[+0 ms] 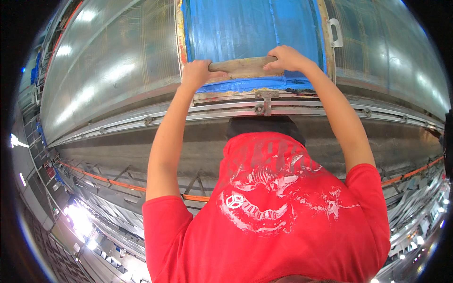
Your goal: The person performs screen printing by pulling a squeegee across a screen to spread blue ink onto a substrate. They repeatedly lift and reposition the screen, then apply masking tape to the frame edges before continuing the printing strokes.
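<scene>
A wooden squeegee (pixel 245 67) lies crosswise over the near end of a blue printing screen (pixel 231 28). My left hand (pixel 199 74) is closed round the squeegee's left end, thumb along its near face. At the right end, my right hand (pixel 289 60) grips the top of the squeegee with the thumb toward me. The screen's frame (pixel 182 52) is smeared with yellow and red stains along its left side. Blue tape or coating (pixel 245 85) covers the strip just nearer than the squeegee. The blade's lower edge is hidden from this view.
A long table with a glossy, translucent surface (pixel 122 56) stretches off to both sides. Along its near edge runs a metal rail (pixel 212 111), with a metal bracket (pixel 267 103) in front of the screen. A white handle (pixel 335 33) sits beside the screen's right side.
</scene>
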